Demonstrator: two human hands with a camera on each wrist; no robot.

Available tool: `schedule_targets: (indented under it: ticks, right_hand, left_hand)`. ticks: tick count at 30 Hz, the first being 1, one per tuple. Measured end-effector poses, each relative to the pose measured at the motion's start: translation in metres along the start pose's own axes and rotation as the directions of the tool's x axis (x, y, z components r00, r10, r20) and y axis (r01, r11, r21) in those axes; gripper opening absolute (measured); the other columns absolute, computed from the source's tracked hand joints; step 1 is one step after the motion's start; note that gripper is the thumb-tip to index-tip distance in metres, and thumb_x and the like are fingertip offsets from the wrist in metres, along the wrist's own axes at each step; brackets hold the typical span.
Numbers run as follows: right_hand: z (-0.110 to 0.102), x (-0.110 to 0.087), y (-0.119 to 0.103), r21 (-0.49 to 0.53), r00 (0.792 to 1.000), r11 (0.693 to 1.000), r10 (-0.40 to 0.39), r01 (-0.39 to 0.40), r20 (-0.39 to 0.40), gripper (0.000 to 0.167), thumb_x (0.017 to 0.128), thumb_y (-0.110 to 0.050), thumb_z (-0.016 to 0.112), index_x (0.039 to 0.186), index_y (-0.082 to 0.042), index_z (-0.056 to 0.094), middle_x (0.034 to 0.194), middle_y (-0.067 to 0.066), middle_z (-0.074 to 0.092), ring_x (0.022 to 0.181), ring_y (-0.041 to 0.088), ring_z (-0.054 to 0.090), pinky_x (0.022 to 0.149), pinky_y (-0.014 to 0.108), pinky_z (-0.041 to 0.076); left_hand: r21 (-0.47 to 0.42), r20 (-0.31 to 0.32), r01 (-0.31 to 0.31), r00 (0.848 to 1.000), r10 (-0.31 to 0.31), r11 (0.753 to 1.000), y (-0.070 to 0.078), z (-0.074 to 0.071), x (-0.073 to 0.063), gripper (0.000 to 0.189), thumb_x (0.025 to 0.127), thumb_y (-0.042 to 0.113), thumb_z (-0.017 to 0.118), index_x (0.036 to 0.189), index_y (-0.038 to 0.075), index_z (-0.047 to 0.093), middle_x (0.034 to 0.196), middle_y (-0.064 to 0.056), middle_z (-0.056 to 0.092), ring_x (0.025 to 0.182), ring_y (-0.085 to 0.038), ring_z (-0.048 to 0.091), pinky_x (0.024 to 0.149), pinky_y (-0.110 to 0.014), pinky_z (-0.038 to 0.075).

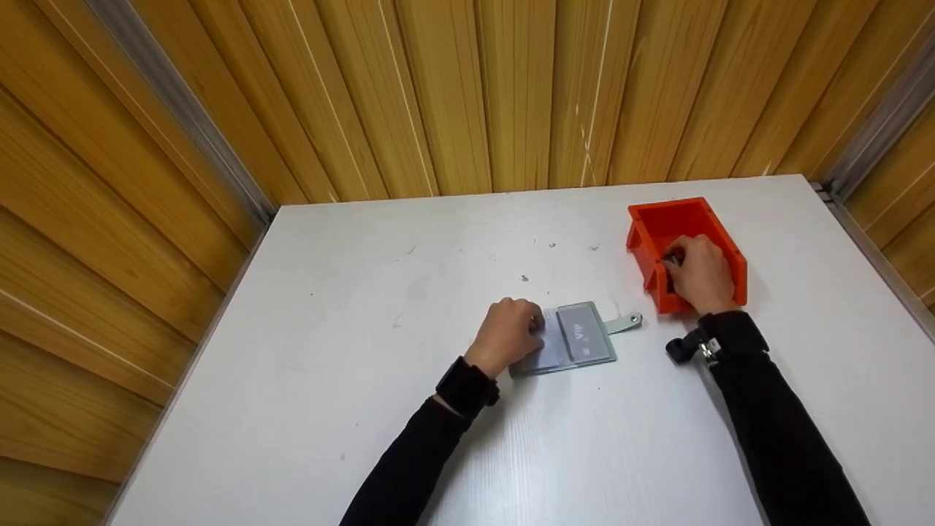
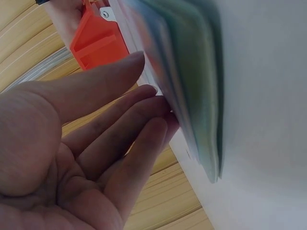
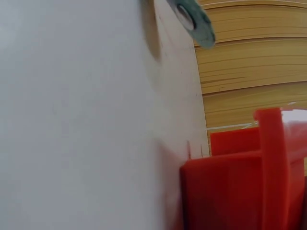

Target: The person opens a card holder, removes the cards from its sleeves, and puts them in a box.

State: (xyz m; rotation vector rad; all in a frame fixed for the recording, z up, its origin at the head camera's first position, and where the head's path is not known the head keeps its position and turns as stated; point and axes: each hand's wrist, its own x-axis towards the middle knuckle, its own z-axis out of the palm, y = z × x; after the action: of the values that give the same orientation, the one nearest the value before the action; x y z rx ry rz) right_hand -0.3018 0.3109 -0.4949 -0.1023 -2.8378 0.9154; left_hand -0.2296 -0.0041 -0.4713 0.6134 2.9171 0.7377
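Observation:
A badge holder with a clear cover and pale green edges lies flat on the table, a grey card with light lettering inside. Its short strap ends in a metal snap and points right. My left hand rests at the holder's left part, thumb and fingertips right at its face, fingers loosely bent; the left wrist view shows the holder's edge beside them. Inside the orange bin, near its front, my right hand pinches a small dark object, mostly hidden by the fingers.
The white table runs back to a wood-panelled wall. In the right wrist view, the bin's front corner and the strap's snap end show, but no hand. A black strap with a small device circles my right wrist.

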Motion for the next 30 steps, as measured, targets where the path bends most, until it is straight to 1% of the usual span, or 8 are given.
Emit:
schedule_targets:
  ticks: [2, 6, 11, 16, 21, 23, 26, 30]
  right_hand:
    - [0.0, -0.001, 0.0, -0.003, 1.0, 1.0, 0.009, -0.009, 0.002, 0.025, 0.098, -0.002, 0.066, 0.122, 0.008, 0.066, 0.118, 0.03, 0.055, 0.114, 0.046, 0.047, 0.107, 0.066, 0.041]
    - [-0.001, -0.001, 0.001, 0.021, 1.0, 0.999, 0.03, -0.03, 0.003, 0.026, 0.097, -0.003, 0.068, 0.121, 0.007, 0.068, 0.119, 0.03, 0.059, 0.114, 0.046, 0.049, 0.108, 0.067, 0.04]
    - [-0.002, -0.002, 0.002, 0.045, 0.999, 0.999, 0.025, -0.024, -0.024, 0.024, 0.097, -0.006, 0.07, 0.117, 0.007, 0.07, 0.115, 0.03, 0.067, 0.111, 0.046, 0.057, 0.106, 0.065, 0.044]
    - [-0.002, -0.002, 0.003, 0.052, 0.998, 0.998, 0.023, -0.02, -0.056, 0.023, 0.096, -0.007, 0.071, 0.114, 0.008, 0.072, 0.109, 0.03, 0.071, 0.107, 0.046, 0.062, 0.103, 0.064, 0.048]
    - [-0.004, -0.002, 0.004, 0.043, 0.999, 0.999, 0.03, -0.029, -0.042, 0.025, 0.096, -0.006, 0.071, 0.116, 0.009, 0.07, 0.111, 0.031, 0.07, 0.108, 0.047, 0.06, 0.104, 0.064, 0.047]
    - [-0.006, -0.001, 0.006, 0.051, 0.998, 0.998, 0.024, -0.022, -0.051, 0.027, 0.095, -0.005, 0.072, 0.117, 0.009, 0.069, 0.111, 0.032, 0.069, 0.108, 0.047, 0.059, 0.103, 0.064, 0.047]
    - [-0.01, 0.0, 0.006, 0.073, 0.997, 0.997, 0.027, -0.021, -0.076, 0.032, 0.095, -0.007, 0.072, 0.122, 0.009, 0.068, 0.11, 0.031, 0.068, 0.106, 0.045, 0.058, 0.096, 0.059, 0.048]
    - [-0.015, 0.0, -0.004, 0.14, 0.986, 0.99, 0.048, -0.025, -0.163, 0.036, 0.099, -0.016, 0.067, 0.129, 0.004, 0.065, 0.109, 0.026, 0.065, 0.102, 0.038, 0.056, 0.089, 0.045, 0.045]
  left_hand:
    - [-0.001, 0.0, 0.001, 1.0, -0.001, 1.0, 0.0, 0.0, 0.0, 0.019, 0.08, 0.004, 0.086, 0.099, 0.005, 0.082, 0.095, -0.007, 0.08, 0.092, -0.022, 0.073, 0.087, -0.035, 0.057]
    - [0.012, 0.008, 0.008, 1.0, -0.008, 1.0, 0.0, 0.001, 0.0, 0.02, 0.081, 0.005, 0.086, 0.1, 0.006, 0.082, 0.095, -0.005, 0.08, 0.092, -0.021, 0.073, 0.087, -0.034, 0.057]
    - [0.022, 0.0, -0.001, 1.0, 0.001, 1.0, 0.0, 0.001, -0.001, 0.02, 0.08, 0.005, 0.086, 0.099, 0.005, 0.082, 0.093, -0.005, 0.08, 0.091, -0.02, 0.073, 0.086, -0.034, 0.057]
    - [0.01, 0.0, 0.0, 1.0, 0.0, 1.0, 0.0, 0.001, -0.001, 0.019, 0.081, 0.004, 0.085, 0.099, 0.005, 0.081, 0.093, -0.006, 0.079, 0.09, -0.02, 0.072, 0.084, -0.032, 0.057]
    - [0.011, 0.017, 0.015, 1.0, -0.015, 1.0, 0.002, 0.002, 0.001, 0.021, 0.081, 0.004, 0.085, 0.102, 0.006, 0.081, 0.096, -0.006, 0.08, 0.092, -0.019, 0.071, 0.087, -0.032, 0.056]
    - [0.011, 0.021, 0.016, 1.0, -0.016, 1.0, 0.003, 0.002, 0.001, 0.021, 0.082, 0.004, 0.085, 0.102, 0.006, 0.081, 0.096, -0.005, 0.08, 0.092, -0.019, 0.071, 0.087, -0.032, 0.056]
    - [0.01, 0.023, 0.018, 1.0, -0.018, 1.0, 0.003, 0.001, 0.001, 0.021, 0.082, 0.004, 0.085, 0.103, 0.006, 0.081, 0.096, -0.005, 0.08, 0.092, -0.019, 0.07, 0.088, -0.033, 0.055]
    - [0.013, 0.025, 0.024, 0.999, -0.024, 1.0, 0.002, 0.0, 0.001, 0.022, 0.082, 0.004, 0.084, 0.103, 0.006, 0.081, 0.097, -0.006, 0.079, 0.093, -0.02, 0.07, 0.089, -0.034, 0.055]
